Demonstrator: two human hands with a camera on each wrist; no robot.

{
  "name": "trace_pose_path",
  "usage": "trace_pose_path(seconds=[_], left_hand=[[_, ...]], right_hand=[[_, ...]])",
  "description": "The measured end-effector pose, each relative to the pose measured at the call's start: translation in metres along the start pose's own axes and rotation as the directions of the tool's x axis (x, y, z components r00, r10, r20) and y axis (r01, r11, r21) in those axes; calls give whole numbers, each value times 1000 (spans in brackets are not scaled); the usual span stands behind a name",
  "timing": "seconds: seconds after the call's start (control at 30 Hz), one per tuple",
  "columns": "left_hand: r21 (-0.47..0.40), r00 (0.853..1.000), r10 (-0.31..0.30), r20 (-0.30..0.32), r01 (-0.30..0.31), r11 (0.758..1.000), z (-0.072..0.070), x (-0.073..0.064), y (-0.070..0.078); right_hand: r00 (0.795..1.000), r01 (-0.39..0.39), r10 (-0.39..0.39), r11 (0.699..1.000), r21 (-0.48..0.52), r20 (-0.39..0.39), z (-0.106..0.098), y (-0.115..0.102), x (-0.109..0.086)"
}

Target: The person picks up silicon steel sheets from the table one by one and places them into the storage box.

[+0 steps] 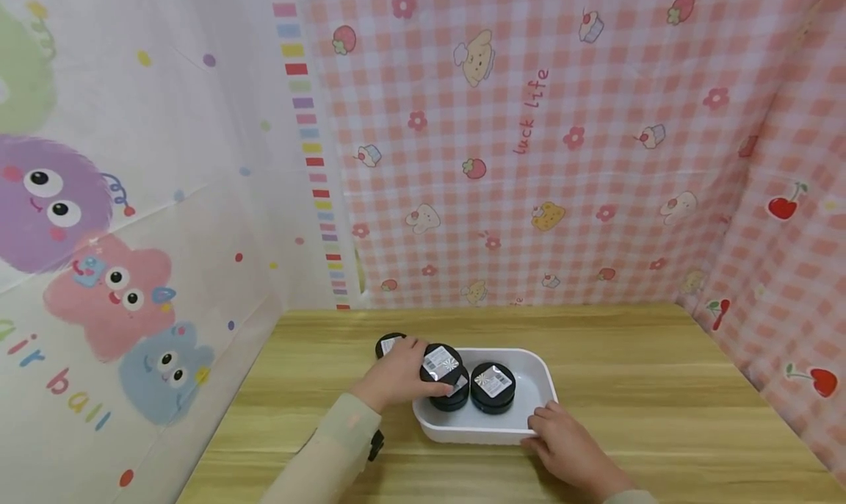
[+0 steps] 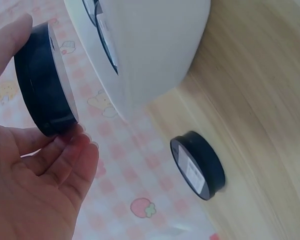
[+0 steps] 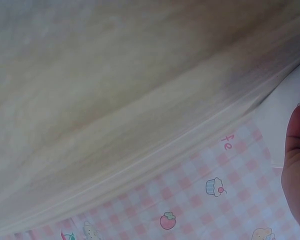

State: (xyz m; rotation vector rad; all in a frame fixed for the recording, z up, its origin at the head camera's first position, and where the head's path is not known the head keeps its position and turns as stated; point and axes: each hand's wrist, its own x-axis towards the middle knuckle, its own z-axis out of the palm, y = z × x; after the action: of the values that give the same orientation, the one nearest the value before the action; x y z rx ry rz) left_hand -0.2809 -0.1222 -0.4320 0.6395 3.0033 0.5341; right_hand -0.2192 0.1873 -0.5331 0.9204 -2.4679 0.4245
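My left hand (image 1: 395, 375) pinches a round flat black container (image 1: 441, 363) with a white label on top, thumb on one side and fingers on the other. In the left wrist view this black container (image 2: 42, 82) is held on edge, above and apart from the table. A white rectangular tray (image 1: 485, 436) sits below it. Inside stand a black container (image 1: 493, 386) on the right and another (image 1: 451, 402) on the left, partly covered by the held one. My right hand (image 1: 562, 441) grips the tray's front right corner, fingers over the rim.
One more labelled black container (image 1: 386, 344) lies on the wooden table (image 1: 628, 372), left of the tray and partly behind my left hand; the left wrist view shows this container (image 2: 197, 165) whole. Patterned cloths (image 1: 529, 195) stand as walls behind and at both sides.
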Motion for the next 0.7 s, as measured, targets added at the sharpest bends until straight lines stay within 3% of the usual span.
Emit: trace_pose_path(seconds=[0.33,0.7], left_hand=[[17,1000,-9,25,9,1000,6,10,10],[73,997,34,71,-39,997,9,23,16]], right_hand=[[1000,13,-13,1000,3,-21,1,3,-3],[1000,16,-16,1000,1,-24,4,5,-2]])
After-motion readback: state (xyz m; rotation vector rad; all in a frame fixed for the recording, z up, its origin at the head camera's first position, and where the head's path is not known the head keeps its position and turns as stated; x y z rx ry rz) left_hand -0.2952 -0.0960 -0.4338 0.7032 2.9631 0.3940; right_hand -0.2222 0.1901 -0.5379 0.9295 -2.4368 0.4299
